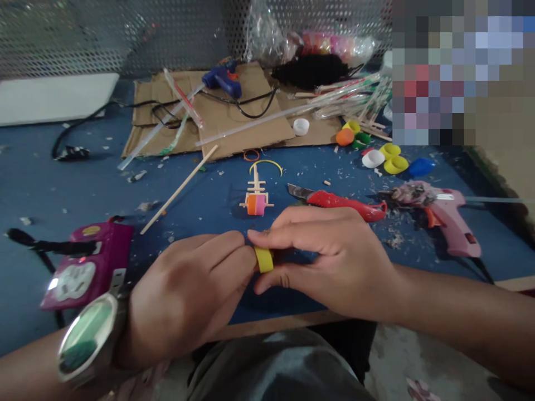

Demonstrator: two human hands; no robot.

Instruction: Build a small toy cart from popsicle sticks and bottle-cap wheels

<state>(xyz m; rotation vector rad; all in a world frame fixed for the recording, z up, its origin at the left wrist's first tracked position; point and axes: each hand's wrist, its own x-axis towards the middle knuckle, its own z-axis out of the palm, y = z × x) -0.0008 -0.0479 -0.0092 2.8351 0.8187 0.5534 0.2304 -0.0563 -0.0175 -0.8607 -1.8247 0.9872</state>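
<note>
Between my two hands, near the table's front edge, is a yellow bottle cap [263, 260]. My right hand [334, 253] pinches it between thumb and fingers. My left hand [194, 284], with a watch on its wrist, is curled closed against the cap's left side; its fingertips are hidden. Just beyond my hands sits a small stick model [257, 195] with an orange and pink cap roller at its near end. A yellow curved strip [267, 162] and an orange ring [251, 155] lie behind it. A red utility knife [343, 201] rests beyond my right hand, blade out.
A pink glue gun [453, 217] lies at right, a purple power box [90, 267] at left. One wooden stick [179, 189] crosses the left table. Cardboard [246, 122] holds a blue glue gun [223, 79]. Several coloured caps [395, 164] and wrapped sticks [351, 100] are back right.
</note>
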